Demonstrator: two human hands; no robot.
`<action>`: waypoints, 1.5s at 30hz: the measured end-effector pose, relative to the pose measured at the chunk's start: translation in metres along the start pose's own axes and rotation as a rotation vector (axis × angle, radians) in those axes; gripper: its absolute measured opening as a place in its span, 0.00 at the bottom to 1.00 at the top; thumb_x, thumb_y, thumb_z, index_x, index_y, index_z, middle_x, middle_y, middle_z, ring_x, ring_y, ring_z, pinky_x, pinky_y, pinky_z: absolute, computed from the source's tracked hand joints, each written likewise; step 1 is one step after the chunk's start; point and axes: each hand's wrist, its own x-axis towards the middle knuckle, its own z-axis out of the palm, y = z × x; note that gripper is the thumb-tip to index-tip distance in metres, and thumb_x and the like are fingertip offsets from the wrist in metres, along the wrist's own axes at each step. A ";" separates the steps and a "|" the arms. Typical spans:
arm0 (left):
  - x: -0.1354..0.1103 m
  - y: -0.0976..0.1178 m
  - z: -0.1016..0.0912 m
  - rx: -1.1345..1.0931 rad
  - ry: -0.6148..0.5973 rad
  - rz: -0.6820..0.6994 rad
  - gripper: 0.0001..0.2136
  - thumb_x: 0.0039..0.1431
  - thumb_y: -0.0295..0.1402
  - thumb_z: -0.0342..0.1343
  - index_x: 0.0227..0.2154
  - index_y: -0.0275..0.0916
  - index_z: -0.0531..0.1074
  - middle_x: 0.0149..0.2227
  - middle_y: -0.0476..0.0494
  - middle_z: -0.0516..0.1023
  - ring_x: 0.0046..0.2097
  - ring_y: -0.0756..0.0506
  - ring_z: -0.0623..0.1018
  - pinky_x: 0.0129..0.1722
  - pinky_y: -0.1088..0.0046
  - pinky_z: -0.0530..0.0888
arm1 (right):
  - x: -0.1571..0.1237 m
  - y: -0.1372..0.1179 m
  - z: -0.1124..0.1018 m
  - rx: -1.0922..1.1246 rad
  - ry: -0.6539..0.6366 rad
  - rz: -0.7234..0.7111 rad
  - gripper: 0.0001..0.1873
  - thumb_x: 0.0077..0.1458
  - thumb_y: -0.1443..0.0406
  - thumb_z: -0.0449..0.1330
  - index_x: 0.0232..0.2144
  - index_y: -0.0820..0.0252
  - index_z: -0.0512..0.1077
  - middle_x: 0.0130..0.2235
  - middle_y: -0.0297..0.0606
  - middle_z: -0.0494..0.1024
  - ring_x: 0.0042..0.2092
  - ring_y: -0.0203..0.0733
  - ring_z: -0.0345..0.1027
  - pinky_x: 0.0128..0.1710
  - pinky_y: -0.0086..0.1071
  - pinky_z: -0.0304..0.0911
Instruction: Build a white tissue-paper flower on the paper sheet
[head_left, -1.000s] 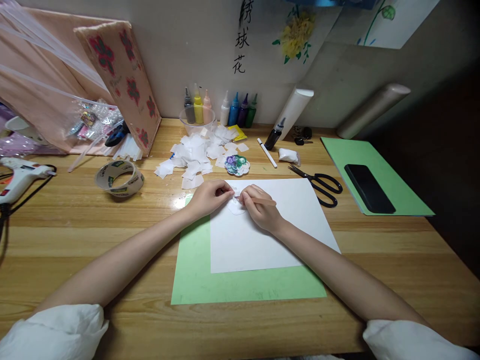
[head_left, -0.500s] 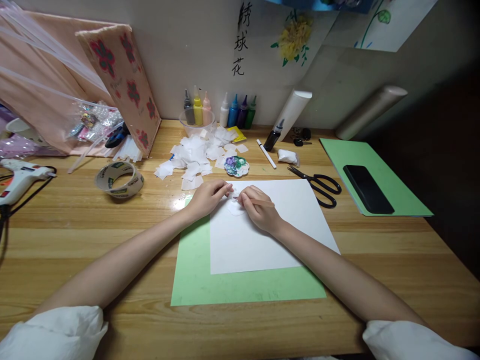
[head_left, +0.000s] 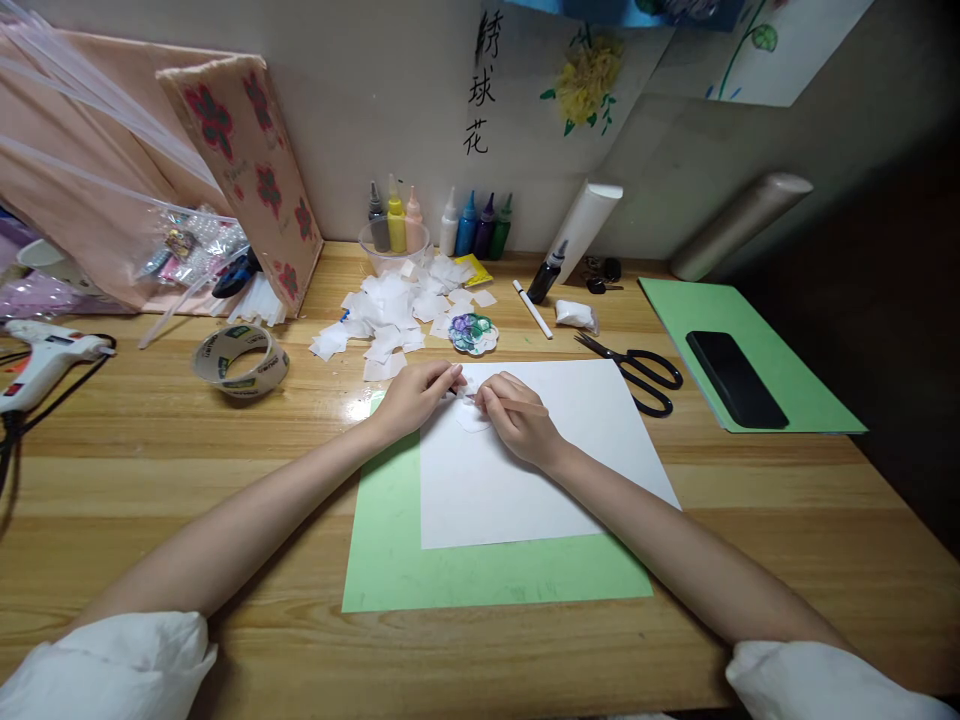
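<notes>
A white sheet (head_left: 540, 470) lies on a green sheet (head_left: 465, 575) at the middle of the wooden table. My left hand (head_left: 416, 395) is closed, its fingertips pinching a small white tissue piece (head_left: 471, 415) at the sheet's top left corner. My right hand (head_left: 517, 415) is closed on a thin wooden stick (head_left: 525, 404), whose tip meets the tissue piece between the two hands. A pile of white tissue squares (head_left: 394, 310) and a small paint palette (head_left: 473, 332) lie just beyond my hands.
Black scissors (head_left: 637, 372), a white marker (head_left: 533, 307), a black bottle (head_left: 547, 270) and a row of paint bottles (head_left: 442, 222) stand farther back. A tape roll (head_left: 240, 358) and glue gun (head_left: 41, 360) lie left. A phone (head_left: 735, 378) rests on green paper at right.
Almost nothing differs. Both hands stay at the tissue piece, with only slight finger shifts; the view has tilted a little.
</notes>
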 end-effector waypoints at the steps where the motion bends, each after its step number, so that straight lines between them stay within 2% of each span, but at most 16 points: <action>1: 0.000 0.000 0.000 -0.006 -0.003 -0.002 0.21 0.62 0.46 0.41 0.30 0.37 0.73 0.32 0.45 0.77 0.34 0.49 0.75 0.35 0.75 0.69 | 0.000 0.000 0.000 -0.008 -0.005 -0.003 0.13 0.62 0.68 0.43 0.26 0.57 0.61 0.26 0.34 0.65 0.32 0.40 0.59 0.35 0.34 0.56; 10: 0.001 0.001 0.000 -0.014 -0.026 -0.008 0.21 0.62 0.46 0.41 0.31 0.36 0.73 0.33 0.45 0.77 0.35 0.49 0.75 0.36 0.75 0.69 | 0.000 0.001 0.000 0.009 0.012 0.020 0.13 0.62 0.67 0.43 0.26 0.56 0.61 0.26 0.35 0.66 0.32 0.40 0.60 0.35 0.34 0.56; 16: 0.000 0.002 -0.001 -0.038 -0.030 -0.014 0.21 0.61 0.46 0.41 0.31 0.36 0.73 0.32 0.45 0.77 0.33 0.49 0.74 0.35 0.75 0.69 | 0.002 0.000 0.000 -0.016 -0.026 0.002 0.13 0.62 0.67 0.43 0.26 0.56 0.60 0.26 0.35 0.65 0.32 0.40 0.59 0.34 0.35 0.56; 18: -0.001 0.002 0.000 -0.044 -0.018 -0.024 0.21 0.62 0.46 0.40 0.31 0.36 0.73 0.31 0.45 0.76 0.32 0.49 0.74 0.34 0.75 0.69 | 0.001 0.000 0.000 0.013 -0.005 0.021 0.14 0.62 0.66 0.42 0.26 0.57 0.61 0.26 0.35 0.66 0.32 0.40 0.60 0.34 0.35 0.56; 21: 0.000 0.001 -0.003 -0.031 0.075 -0.039 0.22 0.62 0.46 0.38 0.30 0.36 0.72 0.28 0.45 0.75 0.32 0.49 0.73 0.33 0.75 0.69 | -0.002 0.003 -0.001 0.104 0.095 0.096 0.16 0.63 0.63 0.43 0.25 0.57 0.62 0.26 0.35 0.65 0.31 0.39 0.61 0.34 0.34 0.57; 24: 0.007 0.000 -0.020 0.081 0.151 -0.061 0.20 0.62 0.44 0.38 0.29 0.37 0.71 0.27 0.47 0.74 0.30 0.49 0.73 0.31 0.74 0.67 | -0.003 0.007 -0.002 0.257 0.203 0.191 0.17 0.63 0.59 0.43 0.24 0.57 0.62 0.25 0.33 0.63 0.30 0.39 0.61 0.33 0.34 0.57; 28: 0.016 0.000 -0.065 0.485 0.191 -0.105 0.12 0.56 0.40 0.48 0.29 0.39 0.72 0.32 0.45 0.75 0.35 0.46 0.73 0.33 0.73 0.66 | -0.002 0.010 -0.001 0.375 0.270 0.263 0.18 0.62 0.58 0.44 0.24 0.57 0.63 0.24 0.32 0.63 0.28 0.37 0.59 0.31 0.33 0.56; 30: 0.016 0.002 -0.087 0.656 0.128 -0.143 0.09 0.50 0.38 0.54 0.32 0.40 0.73 0.35 0.43 0.75 0.38 0.44 0.73 0.34 0.72 0.65 | -0.001 0.010 0.000 0.393 0.275 0.276 0.17 0.62 0.58 0.45 0.24 0.57 0.63 0.24 0.32 0.63 0.27 0.37 0.59 0.30 0.33 0.56; 33: 0.011 0.003 -0.102 0.774 -0.015 -0.152 0.14 0.43 0.37 0.60 0.35 0.40 0.73 0.37 0.42 0.74 0.41 0.41 0.72 0.35 0.71 0.66 | -0.001 0.010 0.000 0.404 0.270 0.275 0.17 0.62 0.58 0.45 0.24 0.56 0.63 0.23 0.32 0.64 0.27 0.38 0.59 0.30 0.33 0.56; 35: 0.009 0.003 -0.101 0.807 -0.033 -0.148 0.15 0.42 0.37 0.61 0.36 0.40 0.73 0.36 0.41 0.75 0.41 0.41 0.73 0.34 0.71 0.66 | -0.001 0.010 0.000 0.404 0.265 0.269 0.17 0.61 0.58 0.45 0.24 0.56 0.63 0.23 0.32 0.64 0.27 0.38 0.59 0.30 0.34 0.56; 40: 0.012 -0.009 -0.087 0.866 0.105 -0.113 0.09 0.50 0.37 0.55 0.31 0.38 0.74 0.33 0.40 0.76 0.37 0.42 0.74 0.32 0.72 0.65 | -0.003 0.010 0.000 0.405 0.256 0.260 0.17 0.61 0.57 0.45 0.24 0.56 0.63 0.24 0.33 0.64 0.27 0.39 0.59 0.30 0.34 0.56; 43: 0.014 -0.014 -0.085 0.889 0.150 -0.084 0.09 0.53 0.37 0.53 0.25 0.39 0.74 0.30 0.40 0.77 0.34 0.43 0.74 0.32 0.72 0.65 | -0.003 0.011 0.001 0.401 0.254 0.255 0.17 0.62 0.58 0.45 0.24 0.56 0.63 0.24 0.32 0.63 0.28 0.38 0.59 0.30 0.33 0.55; 45: 0.014 -0.012 -0.086 0.861 0.168 -0.093 0.09 0.52 0.35 0.53 0.25 0.39 0.75 0.30 0.40 0.77 0.34 0.43 0.75 0.32 0.72 0.64 | -0.003 0.011 0.001 0.401 0.252 0.257 0.17 0.62 0.58 0.45 0.24 0.56 0.63 0.24 0.32 0.63 0.28 0.38 0.59 0.30 0.33 0.55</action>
